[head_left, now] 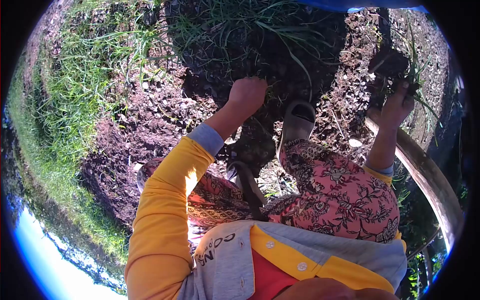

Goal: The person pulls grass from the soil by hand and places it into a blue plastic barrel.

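Observation:
My left hand (pixel 248 94) is down at the shaded soil, its fingers curled closed at the edge of the grass. What those fingers hold, if anything, is hidden beneath the hand. Off to the right, my right hand (pixel 398 107) grips a clump of grass (pixel 415 75) with long green blades. A dark lump of soil (pixel 389 64) shows just beyond the fingers of that hand. Long-bladed grass (pixel 240 35) grows from the ground in front of my left hand.
A thick pale wooden pole (pixel 425 165) curves along the right, near my right forearm. My sandalled foot (pixel 298 121) rests on loose brown soil (pixel 150 105). Sunlit grass (pixel 75 95) spreads along the left. Something blue (pixel 345 4) crosses the top edge.

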### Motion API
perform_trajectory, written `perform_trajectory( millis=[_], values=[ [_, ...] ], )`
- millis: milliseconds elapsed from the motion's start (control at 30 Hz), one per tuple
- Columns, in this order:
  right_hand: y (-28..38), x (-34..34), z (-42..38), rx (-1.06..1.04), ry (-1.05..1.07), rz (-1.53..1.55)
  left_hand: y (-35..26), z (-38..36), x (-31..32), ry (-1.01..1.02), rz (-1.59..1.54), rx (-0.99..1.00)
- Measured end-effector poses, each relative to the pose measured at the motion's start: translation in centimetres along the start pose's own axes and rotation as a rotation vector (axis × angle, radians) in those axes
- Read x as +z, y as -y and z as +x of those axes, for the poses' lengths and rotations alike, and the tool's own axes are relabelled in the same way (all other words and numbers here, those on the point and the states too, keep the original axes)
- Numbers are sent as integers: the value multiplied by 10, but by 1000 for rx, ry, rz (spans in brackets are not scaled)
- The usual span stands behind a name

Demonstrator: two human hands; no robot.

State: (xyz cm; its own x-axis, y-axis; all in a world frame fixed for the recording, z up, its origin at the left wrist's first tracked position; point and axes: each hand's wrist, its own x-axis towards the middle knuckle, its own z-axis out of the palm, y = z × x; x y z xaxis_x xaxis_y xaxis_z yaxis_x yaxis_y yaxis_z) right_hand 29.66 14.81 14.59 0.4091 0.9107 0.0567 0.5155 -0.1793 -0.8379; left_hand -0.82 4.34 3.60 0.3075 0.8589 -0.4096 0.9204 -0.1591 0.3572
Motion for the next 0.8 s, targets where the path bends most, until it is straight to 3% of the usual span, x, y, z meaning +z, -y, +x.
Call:
perform_trajectory(
  millis=[33, 67, 100, 133, 200, 267, 333, 367, 400, 467, 500, 567, 600, 667, 700, 767, 800],
  values=[
    [0, 4, 3, 55, -34, 119, -1, 2, 1, 12, 0, 1],
    [-39, 8, 15, -5, 61, -19, -2, 3, 2, 23, 0, 1],
    [-42, 22, 8, -83, 249, -306, -4, 4, 3, 32, 14, 9],
    [-76, 44, 10, -246, 439, -869, -5, 5, 4, 38, 31, 18],
    [-126, 70, 1, -451, 809, -1014, -5, 7, 6, 37, 52, 33],
    [-119, 66, 11, -331, 668, -914, -3, 6, 10, 35, 56, 36],
    [-66, 49, 21, 60, 584, -743, -6, -7, 13, 63, 58, 24],
    [-60, 41, 23, -34, 425, -607, -2, 3, 9, 34, 68, 12],
    [-64, 37, 27, -268, 216, -463, 1, 9, 9, 16, 54, 15],
    [-61, 24, 32, -20, 241, -372, 2, 2, 17, 18, 6, 17],
    [-96, 26, 45, 198, 320, -425, 0, 3, 16, 35, -14, -4],
    [-143, 37, 29, -394, 687, -1104, -6, 11, 6, 62, -38, -21],
    [-143, 45, 23, -225, 882, -1174, -6, 14, 5, 52, -33, -11],
    [-131, 38, 27, -126, 841, -1069, -4, 14, 8, 41, -32, -3],
    [-118, 31, 33, -154, 686, -985, -5, 10, 6, 53, -42, -17],
    [-99, 14, 53, 53, 489, -799, -5, 13, -4, 61, -49, -30],
    [-84, 4, 54, 18, 288, -662, -2, 17, -5, 50, -43, -27]
  ],
)
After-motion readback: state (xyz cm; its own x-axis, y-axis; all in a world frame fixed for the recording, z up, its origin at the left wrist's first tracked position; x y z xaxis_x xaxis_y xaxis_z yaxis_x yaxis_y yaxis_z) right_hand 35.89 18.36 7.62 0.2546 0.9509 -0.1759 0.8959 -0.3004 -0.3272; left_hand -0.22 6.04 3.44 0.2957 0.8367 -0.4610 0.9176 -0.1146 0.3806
